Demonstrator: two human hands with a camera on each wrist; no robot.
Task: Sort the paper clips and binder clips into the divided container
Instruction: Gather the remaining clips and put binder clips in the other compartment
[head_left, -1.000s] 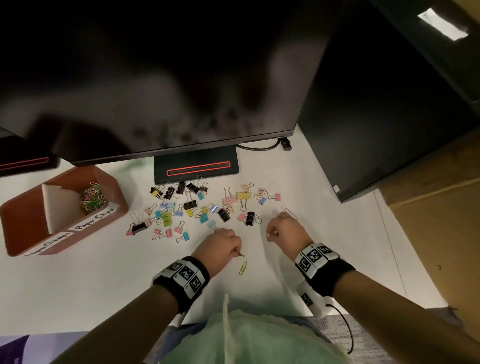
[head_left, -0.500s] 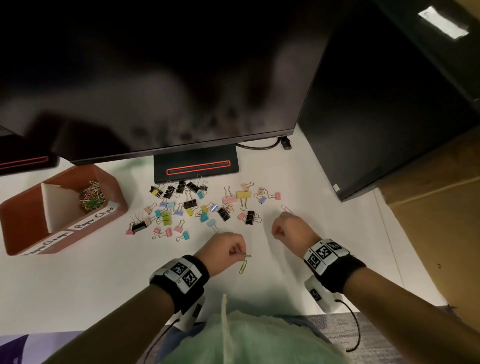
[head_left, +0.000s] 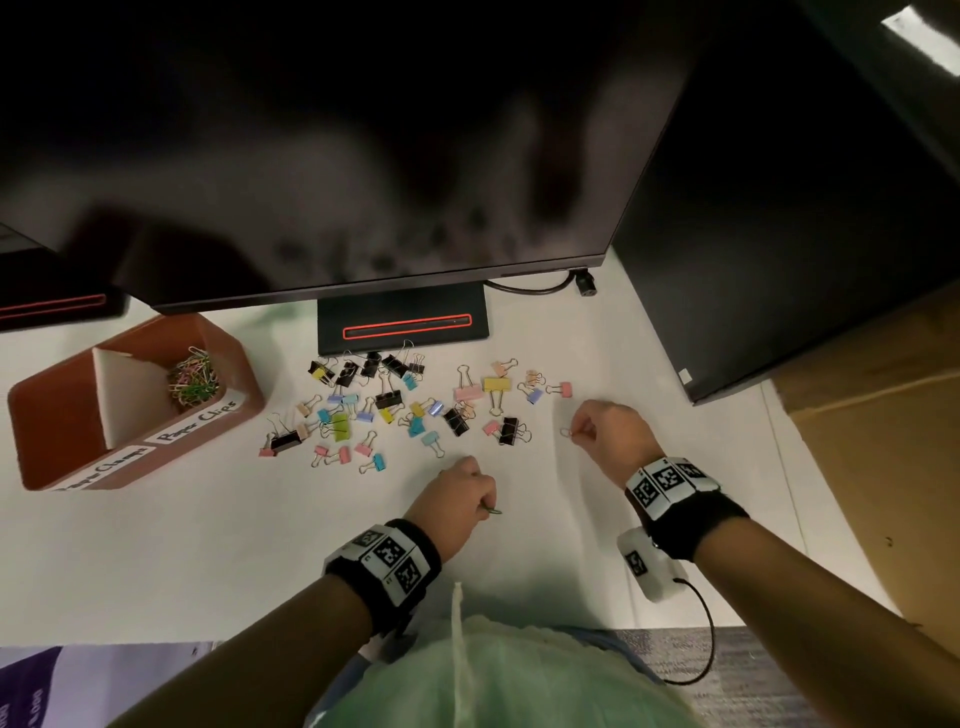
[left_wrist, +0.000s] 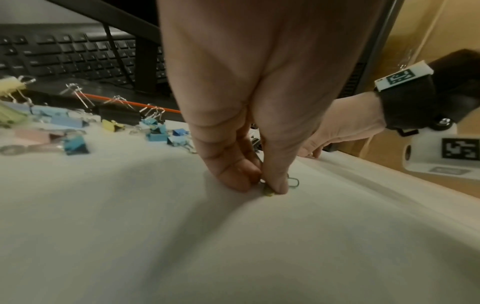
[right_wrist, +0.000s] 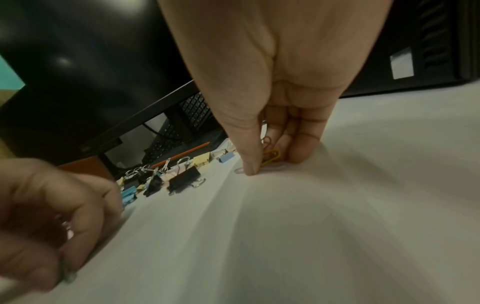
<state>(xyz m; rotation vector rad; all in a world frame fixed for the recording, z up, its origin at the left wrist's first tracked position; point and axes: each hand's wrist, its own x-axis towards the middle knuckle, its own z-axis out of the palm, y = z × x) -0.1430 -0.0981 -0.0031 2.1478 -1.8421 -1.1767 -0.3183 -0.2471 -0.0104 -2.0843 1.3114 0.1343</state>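
Note:
Paper clips (left_wrist: 293, 182) are pinched against the white table by my left hand (head_left: 485, 512), low in the middle. To the right, my right hand (head_left: 574, 434) pinches a pale paper clip (head_left: 565, 431) on the table. The right wrist view shows a yellow paper clip (right_wrist: 271, 157) and a reddish one also held in its curled fingers (right_wrist: 298, 148). Several coloured and black binder clips (head_left: 405, 405) lie scattered just beyond both hands. The brown divided container (head_left: 244, 379) stands at the left. Its right compartment holds a pile of paper clips (head_left: 195, 382).
A large dark monitor (head_left: 363, 156) overhangs the back of the table, its stand base (head_left: 402, 325) right behind the binder clips. A black computer case (head_left: 779, 234) stands at the right. A keyboard (left_wrist: 78, 55) sits under the monitor. A cable (head_left: 535, 288) lies behind.
My left hand slid onto the yellow-green paper clip and now holds it; it is gone from the table. My right hand moved right and away to the pale clip and pinches it.

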